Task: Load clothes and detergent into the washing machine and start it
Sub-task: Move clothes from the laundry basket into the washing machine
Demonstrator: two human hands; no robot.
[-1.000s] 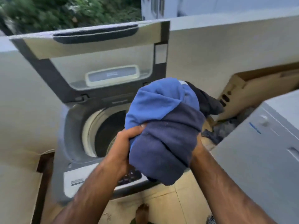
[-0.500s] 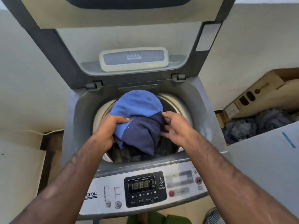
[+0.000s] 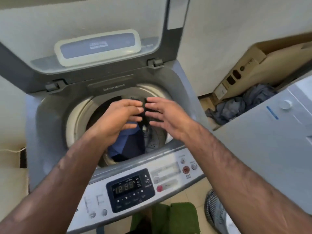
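Observation:
A grey top-loading washing machine stands in front of me with its lid raised against the wall. Blue and dark navy clothes lie inside its drum. My left hand and my right hand hover above the drum opening, fingers spread and pointing toward each other, nothing in either. A slot labelled Detergent runs along the back rim of the opening. The control panel with a lit digital display faces me at the front. No detergent container is in view.
A second white appliance stands close on the right. Behind it, a cardboard box leans on the wall above a heap of grey-blue clothes. A striped item lies on the floor at lower right. Cream wall on the left.
The blue and navy bundle, held in both hands above the machine, went down into the drum. Both hands let go of it and now hover open above the opening.

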